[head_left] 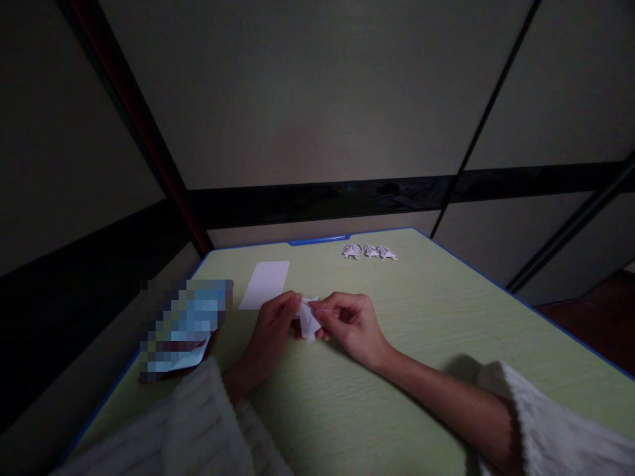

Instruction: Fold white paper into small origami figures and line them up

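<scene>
A small piece of folded white paper [308, 322] is held between both hands above the middle of the table. My left hand [274, 324] pinches its left edge, with some fingers hidden behind the paper. From the right, my right hand [353, 324] grips a fold near the top with thumb and forefinger. One point of the paper hangs downward, and creases show on its face. Behind my left hand lies a white paper sheet [265, 283], flat on the table.
Three small folded paper figures [370, 252] stand in a row near the far edge of the pale green table [436, 317]. At the left lies a flat, blurred-out bluish object [186, 324] with a dark red edge. Cabinet panels [317, 99] rise directly behind the table.
</scene>
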`<state>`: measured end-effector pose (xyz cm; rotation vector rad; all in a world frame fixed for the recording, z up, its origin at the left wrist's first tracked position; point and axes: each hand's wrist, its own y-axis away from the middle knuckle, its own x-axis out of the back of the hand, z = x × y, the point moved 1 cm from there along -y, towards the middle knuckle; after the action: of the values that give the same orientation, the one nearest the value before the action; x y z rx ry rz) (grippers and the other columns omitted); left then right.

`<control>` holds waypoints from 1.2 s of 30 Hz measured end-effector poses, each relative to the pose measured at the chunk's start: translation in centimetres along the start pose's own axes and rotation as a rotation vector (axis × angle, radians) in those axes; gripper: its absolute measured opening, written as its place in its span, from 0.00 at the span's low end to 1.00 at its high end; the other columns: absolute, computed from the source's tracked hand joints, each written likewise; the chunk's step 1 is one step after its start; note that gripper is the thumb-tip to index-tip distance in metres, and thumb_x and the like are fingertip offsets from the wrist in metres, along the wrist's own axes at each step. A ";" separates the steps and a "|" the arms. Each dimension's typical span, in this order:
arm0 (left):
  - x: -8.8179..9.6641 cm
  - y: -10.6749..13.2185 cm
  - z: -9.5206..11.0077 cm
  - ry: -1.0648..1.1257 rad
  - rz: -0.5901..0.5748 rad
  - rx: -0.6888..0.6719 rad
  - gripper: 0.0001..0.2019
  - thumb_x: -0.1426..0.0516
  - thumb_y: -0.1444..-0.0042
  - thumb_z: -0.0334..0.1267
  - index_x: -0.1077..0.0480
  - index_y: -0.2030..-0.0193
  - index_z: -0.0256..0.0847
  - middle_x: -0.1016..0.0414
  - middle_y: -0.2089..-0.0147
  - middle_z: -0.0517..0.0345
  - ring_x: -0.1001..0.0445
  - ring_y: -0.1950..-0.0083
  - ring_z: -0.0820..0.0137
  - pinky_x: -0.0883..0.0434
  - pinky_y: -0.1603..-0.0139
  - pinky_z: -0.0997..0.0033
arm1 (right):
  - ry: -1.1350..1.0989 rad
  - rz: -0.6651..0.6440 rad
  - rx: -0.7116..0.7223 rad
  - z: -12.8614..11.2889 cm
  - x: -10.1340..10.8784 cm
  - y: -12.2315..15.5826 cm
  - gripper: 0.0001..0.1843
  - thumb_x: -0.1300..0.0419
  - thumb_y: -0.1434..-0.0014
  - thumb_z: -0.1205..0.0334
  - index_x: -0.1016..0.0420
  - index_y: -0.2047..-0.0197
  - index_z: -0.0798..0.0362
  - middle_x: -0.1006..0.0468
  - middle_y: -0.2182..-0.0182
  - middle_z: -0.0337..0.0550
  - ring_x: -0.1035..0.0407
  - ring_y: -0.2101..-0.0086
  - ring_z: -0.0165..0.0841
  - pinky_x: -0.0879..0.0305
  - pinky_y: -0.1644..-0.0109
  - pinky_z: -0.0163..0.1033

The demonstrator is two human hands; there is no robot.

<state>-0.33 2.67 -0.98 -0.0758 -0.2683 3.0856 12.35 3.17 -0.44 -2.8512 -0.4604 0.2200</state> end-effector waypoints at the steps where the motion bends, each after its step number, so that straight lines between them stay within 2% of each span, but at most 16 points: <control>1: 0.0 0.0 -0.1 0.020 -0.020 0.005 0.11 0.50 0.51 0.40 0.37 0.80 0.38 0.37 0.85 0.66 0.39 0.83 0.78 0.42 0.84 0.80 | -0.041 0.005 -0.018 0.0 0.0 -0.1 0.05 0.41 0.56 0.65 0.27 0.76 0.60 0.31 0.88 0.36 0.38 0.87 0.21 0.42 0.83 0.26; 5: 0.1 -0.1 -0.4 0.076 -0.084 0.004 0.12 0.51 0.50 0.41 0.35 0.77 0.38 0.34 0.82 0.63 0.37 0.82 0.77 0.40 0.83 0.79 | -0.128 0.013 -0.047 -0.2 0.0 -0.2 0.05 0.40 0.58 0.66 0.28 0.77 0.60 0.30 0.88 0.36 0.38 0.87 0.20 0.42 0.84 0.25; 10: 0.2 0.0 -0.4 0.053 -0.109 -0.005 0.11 0.51 0.50 0.41 0.36 0.78 0.38 0.35 0.82 0.64 0.37 0.82 0.77 0.39 0.83 0.80 | -0.178 -0.016 -0.084 -0.3 0.1 -0.3 0.05 0.39 0.59 0.66 0.29 0.77 0.60 0.30 0.88 0.35 0.39 0.88 0.20 0.43 0.85 0.25; 24: 0.1 0.3 0.2 -0.097 -0.006 -0.005 0.14 0.52 0.49 0.42 0.41 0.82 0.38 0.40 0.86 0.66 0.41 0.84 0.78 0.43 0.84 0.79 | -0.197 -0.054 -0.132 -0.2 -0.1 0.0 0.07 0.40 0.58 0.64 0.32 0.78 0.60 0.30 0.88 0.35 0.37 0.87 0.21 0.42 0.85 0.24; 31: 0.0 0.2 -0.1 0.084 -0.076 0.008 0.12 0.50 0.50 0.41 0.39 0.80 0.39 0.38 0.86 0.66 0.39 0.83 0.78 0.42 0.84 0.80 | -0.213 -0.063 -0.124 -0.4 0.0 -0.2 0.08 0.40 0.57 0.64 0.33 0.78 0.60 0.29 0.88 0.37 0.37 0.87 0.21 0.42 0.85 0.25; 36: 0.1 0.2 -0.4 0.074 -0.070 0.030 0.12 0.49 0.51 0.42 0.39 0.80 0.38 0.37 0.85 0.66 0.39 0.83 0.78 0.42 0.85 0.80 | -0.220 -0.078 -0.142 -0.3 0.1 -0.2 0.08 0.40 0.57 0.64 0.34 0.79 0.60 0.29 0.88 0.37 0.37 0.88 0.22 0.43 0.86 0.24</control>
<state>-0.40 2.58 -1.36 -0.1745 -0.2165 3.0083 12.43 3.29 -0.08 -2.9522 -0.6531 0.5085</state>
